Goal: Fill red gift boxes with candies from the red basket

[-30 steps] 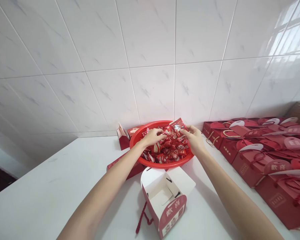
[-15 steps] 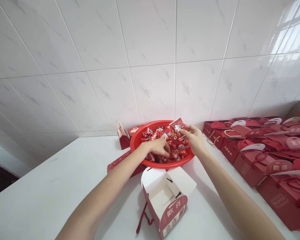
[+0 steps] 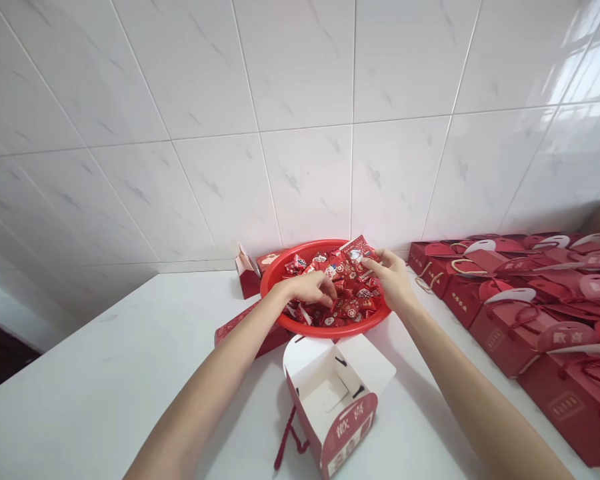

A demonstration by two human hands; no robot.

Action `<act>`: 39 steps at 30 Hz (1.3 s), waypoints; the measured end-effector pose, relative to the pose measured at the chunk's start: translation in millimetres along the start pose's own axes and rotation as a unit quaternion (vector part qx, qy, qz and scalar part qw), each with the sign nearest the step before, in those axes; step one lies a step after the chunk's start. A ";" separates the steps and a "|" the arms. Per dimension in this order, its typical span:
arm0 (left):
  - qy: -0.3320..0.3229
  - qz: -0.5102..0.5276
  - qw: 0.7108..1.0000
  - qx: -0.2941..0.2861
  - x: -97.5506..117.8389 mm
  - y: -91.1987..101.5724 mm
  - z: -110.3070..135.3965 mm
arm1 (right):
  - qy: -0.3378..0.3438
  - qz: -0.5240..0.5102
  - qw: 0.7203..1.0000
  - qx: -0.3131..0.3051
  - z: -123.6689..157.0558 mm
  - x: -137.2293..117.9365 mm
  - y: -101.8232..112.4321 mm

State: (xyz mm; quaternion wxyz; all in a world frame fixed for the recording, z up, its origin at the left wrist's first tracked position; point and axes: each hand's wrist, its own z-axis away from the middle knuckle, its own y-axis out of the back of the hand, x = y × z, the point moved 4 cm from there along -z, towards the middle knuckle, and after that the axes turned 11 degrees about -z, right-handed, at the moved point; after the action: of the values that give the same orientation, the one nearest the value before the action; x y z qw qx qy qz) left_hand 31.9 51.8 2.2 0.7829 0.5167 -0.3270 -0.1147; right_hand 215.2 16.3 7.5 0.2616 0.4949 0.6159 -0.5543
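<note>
A red plastic basket (image 3: 325,331) full of red-wrapped candies (image 3: 350,308) stands against the wall. My left hand (image 3: 311,288) reaches in over its left side, fingers curled down among the candies; what lies under the fingertips is hidden. At the basket's right rim my right hand (image 3: 391,277) pinches a flat red printed packet (image 3: 357,251) between thumb and fingers, tilted up. In front of the basket sits an open red gift box (image 3: 347,427), white inside, its flaps spread and nothing in it. A dark red cord (image 3: 286,437) hangs at its left side.
Rows of closed red gift boxes (image 3: 505,330) with cord handles fill the right of the white table (image 3: 130,347). Left of the basket lie a long red box (image 3: 273,341) and a small red upright box (image 3: 249,273). A tiled wall (image 3: 305,180) rises behind.
My left hand has shifted slightly up and to the left among the candies. My right hand keeps the packet in nearly the same place.
</note>
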 end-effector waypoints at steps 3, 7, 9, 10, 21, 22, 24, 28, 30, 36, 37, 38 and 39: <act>-0.021 0.045 0.996 0.075 -5.1 7.5 0.1 | 0.001 0.014 1.000 0.000 1.2 -1.1 0.1; 0.009 0.016 0.980 0.199 -10.9 18.1 1.3 | 0.001 0.019 1.000 -0.005 2.8 -2.1 -0.5; 0.040 -0.035 0.967 0.250 -14.8 21.2 2.0 | -0.004 0.018 1.000 -0.005 2.7 -1.2 -0.1; 0.057 -0.054 0.960 0.270 -17.1 22.2 2.2 | -0.004 0.017 1.000 -0.005 2.4 -0.7 0.2; 0.106 0.033 0.917 0.384 -26.0 29.5 5.2 | 0.001 0.017 1.000 -0.002 1.9 0.3 0.3; 0.087 0.034 0.924 0.370 -23.6 28.4 4.2 | 0.004 0.019 1.000 -0.002 2.1 -0.2 0.2; 0.049 0.012 0.945 0.322 -18.2 24.3 1.3 | 0.007 0.025 1.000 -0.004 2.3 -0.9 -0.1; 0.014 -0.075 0.982 0.171 -13.3 10.3 -6.0 | 0.005 0.030 1.000 -0.002 1.5 -1.2 0.0; 0.014 -0.102 0.990 0.100 -14.4 4.0 -8.6 | 0.005 0.033 0.999 0.001 1.0 -1.0 0.1; 0.027 -0.107 0.992 0.065 -6.5 1.0 -6.0 | 0.007 0.021 1.000 -0.004 2.0 -0.9 -0.3; 0.022 -0.103 0.993 0.047 -2.6 -0.8 -4.5 | 0.005 0.021 1.000 -0.004 2.5 -1.1 -0.2; 0.018 -0.101 0.995 0.019 1.5 -3.5 -3.0 | 0.003 0.023 1.000 -0.004 3.0 -1.4 -0.2; 0.015 -0.103 0.994 -0.016 5.4 -6.8 -1.4 | 0.003 0.024 1.000 -0.005 3.5 -2.0 -0.2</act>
State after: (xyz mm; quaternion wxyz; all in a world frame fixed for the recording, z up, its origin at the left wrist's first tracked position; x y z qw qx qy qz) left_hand 37.9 47.1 -2.1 0.7801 0.5365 -0.2584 -0.1921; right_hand 214.9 12.4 8.4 0.2753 0.5100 0.6071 -0.5436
